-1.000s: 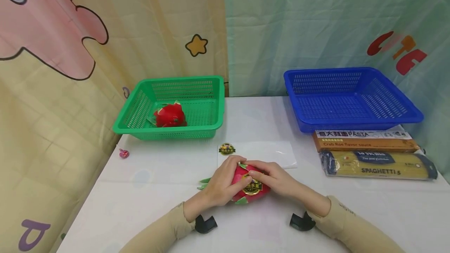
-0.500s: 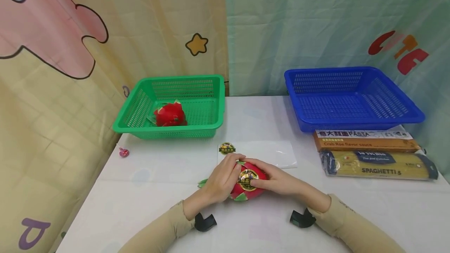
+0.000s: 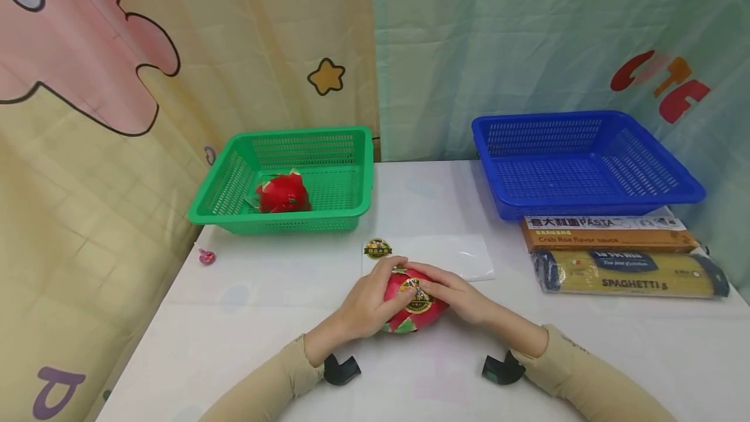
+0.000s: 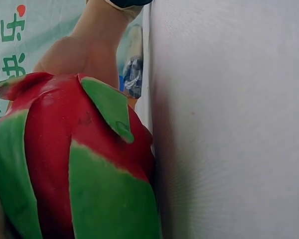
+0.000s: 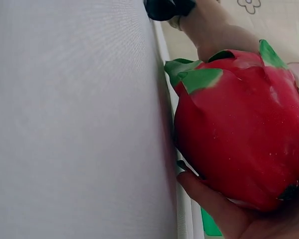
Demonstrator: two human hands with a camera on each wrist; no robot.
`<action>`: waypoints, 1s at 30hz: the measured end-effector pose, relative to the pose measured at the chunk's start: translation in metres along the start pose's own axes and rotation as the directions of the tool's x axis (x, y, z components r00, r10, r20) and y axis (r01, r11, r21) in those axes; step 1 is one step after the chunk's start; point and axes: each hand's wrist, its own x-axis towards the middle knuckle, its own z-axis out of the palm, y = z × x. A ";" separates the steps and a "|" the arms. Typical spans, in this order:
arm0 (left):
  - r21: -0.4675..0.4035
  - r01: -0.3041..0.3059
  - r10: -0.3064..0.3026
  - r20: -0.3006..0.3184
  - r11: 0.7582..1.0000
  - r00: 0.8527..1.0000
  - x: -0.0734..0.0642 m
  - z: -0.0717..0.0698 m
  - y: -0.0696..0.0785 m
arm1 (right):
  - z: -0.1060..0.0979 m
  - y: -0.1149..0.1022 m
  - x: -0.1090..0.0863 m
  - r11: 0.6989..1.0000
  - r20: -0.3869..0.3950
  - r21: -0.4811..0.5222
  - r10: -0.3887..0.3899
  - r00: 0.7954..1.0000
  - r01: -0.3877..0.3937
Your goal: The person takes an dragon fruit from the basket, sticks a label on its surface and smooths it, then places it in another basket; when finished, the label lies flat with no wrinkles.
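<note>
A red dragon fruit [image 3: 435, 315] with green scale tips rests on the white table between both hands. On its upper side sits a round black-and-gold label [image 3: 419, 303]. My left hand [image 3: 368, 301] curves round the fruit's left side, its thumb at the label's edge. From the right, my right hand [image 3: 463, 297] holds the fruit, its thumb on the label's upper part. The fingertips of both hands meet behind the fruit. Green scales of the dragon fruit [image 4: 55, 134] show large in the left wrist view. Fingers [image 5: 214, 201] lie under the dragon fruit [image 5: 234, 119] in the right wrist view.
Just behind the hands lies a clear sheet [image 3: 451, 254] bearing another round label [image 3: 377, 249]. A green basket [image 3: 293, 221] with another dragon fruit [image 3: 284, 193] stands back left. At right are a blue basket [image 3: 592, 202], pasta box [image 3: 609, 240], spaghetti pack [image 3: 633, 273]; a wrapped candy [image 3: 206, 256] lies left.
The fruit has turned slightly between the hands, and its leaf tips left of the left hand are now hidden. The left thumb lifted off the label, then came back onto it.
</note>
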 end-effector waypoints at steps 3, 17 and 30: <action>0.028 -0.040 0.041 -0.020 0.999 0.999 0.000 0.000 -0.001 | 0.001 0.002 0.000 1.000 -0.022 -0.029 -0.012 1.000 0.012; -0.038 0.088 -0.085 0.067 0.995 0.994 0.000 -0.004 0.000 | 0.002 0.000 -0.005 0.978 0.009 -0.207 0.030 1.000 -0.028; 0.050 -0.090 0.084 0.115 0.995 0.990 -0.002 -0.006 -0.002 | -0.006 0.000 -0.007 0.993 0.118 -0.111 0.048 0.992 -0.034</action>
